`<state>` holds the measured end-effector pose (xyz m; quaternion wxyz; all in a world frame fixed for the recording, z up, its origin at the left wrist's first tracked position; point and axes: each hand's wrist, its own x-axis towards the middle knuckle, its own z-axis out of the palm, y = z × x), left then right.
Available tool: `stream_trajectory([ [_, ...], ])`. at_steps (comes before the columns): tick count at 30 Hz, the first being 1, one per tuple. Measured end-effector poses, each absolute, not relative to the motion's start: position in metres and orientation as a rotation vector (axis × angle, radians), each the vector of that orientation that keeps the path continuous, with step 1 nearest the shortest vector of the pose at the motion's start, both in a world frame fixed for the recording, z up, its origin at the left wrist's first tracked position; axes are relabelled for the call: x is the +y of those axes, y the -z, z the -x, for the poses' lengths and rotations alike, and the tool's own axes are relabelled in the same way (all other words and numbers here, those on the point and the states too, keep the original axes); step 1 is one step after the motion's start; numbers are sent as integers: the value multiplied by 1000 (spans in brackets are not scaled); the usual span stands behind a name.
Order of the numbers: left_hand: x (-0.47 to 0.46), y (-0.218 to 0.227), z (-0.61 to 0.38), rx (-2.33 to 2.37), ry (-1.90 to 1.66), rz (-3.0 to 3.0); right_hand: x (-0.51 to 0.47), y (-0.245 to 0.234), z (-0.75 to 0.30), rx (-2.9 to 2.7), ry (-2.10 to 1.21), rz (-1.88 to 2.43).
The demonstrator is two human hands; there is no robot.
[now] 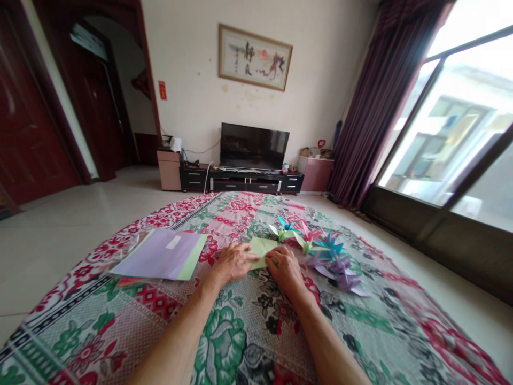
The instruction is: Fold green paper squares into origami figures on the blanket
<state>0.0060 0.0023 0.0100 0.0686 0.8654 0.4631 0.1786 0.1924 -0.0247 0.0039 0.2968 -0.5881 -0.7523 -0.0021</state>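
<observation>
A light green sheet of paper [260,247] lies on the cloth in front of me, with crease lines showing on it. My left hand [235,261] rests on its left edge, fingers stretched out and pressing the paper down. At the right edge, my right hand [284,264] has its fingers curled together on the sheet in a pinch. Just right of that hand sit several folded paper cranes: light green [308,245], blue [331,246], pink [311,233] and purple [345,274].
A stack of coloured paper [158,254], purple on top, lies left of my hands on a clear plastic wrapper. The round table has a flowered tablecloth [222,342]. Beyond it stand a television [254,147] and a low cabinet [195,178]; a window [452,139] is at the right.
</observation>
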Motion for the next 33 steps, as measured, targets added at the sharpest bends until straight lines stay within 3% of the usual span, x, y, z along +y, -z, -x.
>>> stream_trajectory([
  [33, 2, -10, -7, 1433, -511, -2568, -18, -1, -191, -1975, 77, 1616],
])
